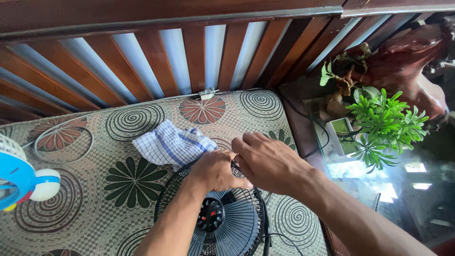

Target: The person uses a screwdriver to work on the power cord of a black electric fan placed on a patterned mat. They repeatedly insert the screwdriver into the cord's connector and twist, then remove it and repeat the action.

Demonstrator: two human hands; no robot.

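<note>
Fan (227,223) lies on its back on the patterned cushion (118,142), near the front edge, black wire grille facing up so the rim is reachable from above. Left hand (215,170) rests curled over the grille's far rim, fingers bent down onto the wires, apparently pinching them. Right hand (265,161) sits just beside it, touching, fingers bent toward the same spot; whether they actually grip a wire or clip, cannot tell, as the left hand covers the contact. Both hands meet at one point on the rim, which suggests one steadies while the other works. Checked cloth (170,144) lies crumpled just beyond the fan, toward the slatted back. Blue toy (19,178) at the cushion's left edge.
</note>
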